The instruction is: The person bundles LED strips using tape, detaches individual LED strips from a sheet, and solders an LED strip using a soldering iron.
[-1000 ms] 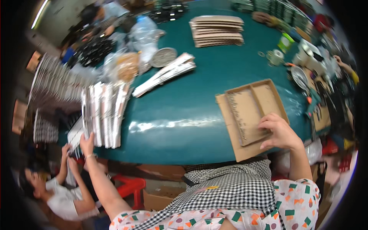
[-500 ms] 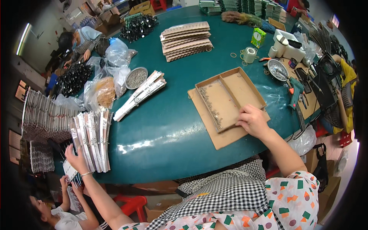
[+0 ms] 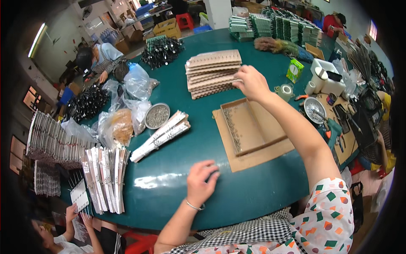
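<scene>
One left hand [image 3: 199, 184]: half open, my fingers loosely bent, nothing that I can see in it, above the near part of the green worktop [image 3: 253, 194].
Right hand [image 3: 253, 83]: mine too, partly closed, fingers bent toward the thumb at the right end of the card stack [image 3: 211, 74]; I cannot tell whether they grip it.
Card stack: far, near the middle, beyond the cardboard box [image 3: 267, 127].

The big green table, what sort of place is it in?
Probably a small workshop or factory where people make things by hand. The green table holds a pile of wavy-edged pieces and a glue-gun-shaped tool, and a co-worker leans over its far-left side.
</scene>
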`<state>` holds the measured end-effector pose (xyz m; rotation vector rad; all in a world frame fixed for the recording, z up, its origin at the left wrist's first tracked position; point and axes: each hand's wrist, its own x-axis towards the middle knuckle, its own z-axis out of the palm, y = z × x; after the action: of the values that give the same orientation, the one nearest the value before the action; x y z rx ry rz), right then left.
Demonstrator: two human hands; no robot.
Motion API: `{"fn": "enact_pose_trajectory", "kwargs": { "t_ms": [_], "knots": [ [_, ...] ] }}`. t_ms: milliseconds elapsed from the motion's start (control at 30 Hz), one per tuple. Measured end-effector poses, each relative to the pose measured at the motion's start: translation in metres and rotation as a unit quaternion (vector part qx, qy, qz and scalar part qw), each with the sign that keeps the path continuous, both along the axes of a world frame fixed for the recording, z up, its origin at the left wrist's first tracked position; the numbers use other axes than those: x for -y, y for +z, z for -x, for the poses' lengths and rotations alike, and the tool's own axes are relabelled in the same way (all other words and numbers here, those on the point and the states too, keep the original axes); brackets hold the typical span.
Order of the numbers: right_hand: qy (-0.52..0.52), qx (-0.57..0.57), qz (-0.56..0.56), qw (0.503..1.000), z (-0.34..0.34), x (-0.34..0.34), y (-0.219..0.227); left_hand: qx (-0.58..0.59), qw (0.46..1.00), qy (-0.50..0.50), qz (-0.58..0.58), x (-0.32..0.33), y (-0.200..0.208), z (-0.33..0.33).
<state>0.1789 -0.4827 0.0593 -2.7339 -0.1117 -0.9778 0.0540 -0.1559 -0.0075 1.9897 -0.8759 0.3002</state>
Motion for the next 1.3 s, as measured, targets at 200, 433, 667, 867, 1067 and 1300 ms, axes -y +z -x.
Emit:
{"fn": "enact_pose_trajectory", "kwargs": {
  "t_ms": [200, 433, 667, 867, 1067, 1300],
  "knots": [
    [-0.070, -0.069, 0.062, 0.993, -0.101, 0.030, -0.002, -0.029, 0.999, -0.014, 0.023, -0.001, -0.029, -0.007],
    [-0.095, -0.194, 0.049, 0.975, -0.143, 0.051, -0.009, -0.065, 0.997, -0.033, 0.016, -0.006, -0.026, -0.010],
    [-0.076, -0.190, 0.187, 0.961, -0.145, 0.041, 0.005, -0.100, 0.994, -0.034, 0.016, -0.012, -0.029, -0.010],
    [-0.047, -0.130, 0.341, 0.930, -0.160, 0.044, -0.004, -0.112, 0.992, -0.052, 0.016, -0.011, -0.032, -0.011],
    [-0.081, -0.190, 0.242, 0.948, -0.154, 0.026, 0.019, -0.114, 0.992, -0.053, 0.007, -0.012, -0.031, -0.010],
    [-0.034, -0.221, 0.152, 0.963, -0.163, 0.066, -0.006, -0.125, 0.991, -0.058, 0.001, -0.012, -0.032, -0.011]
  ]
}}
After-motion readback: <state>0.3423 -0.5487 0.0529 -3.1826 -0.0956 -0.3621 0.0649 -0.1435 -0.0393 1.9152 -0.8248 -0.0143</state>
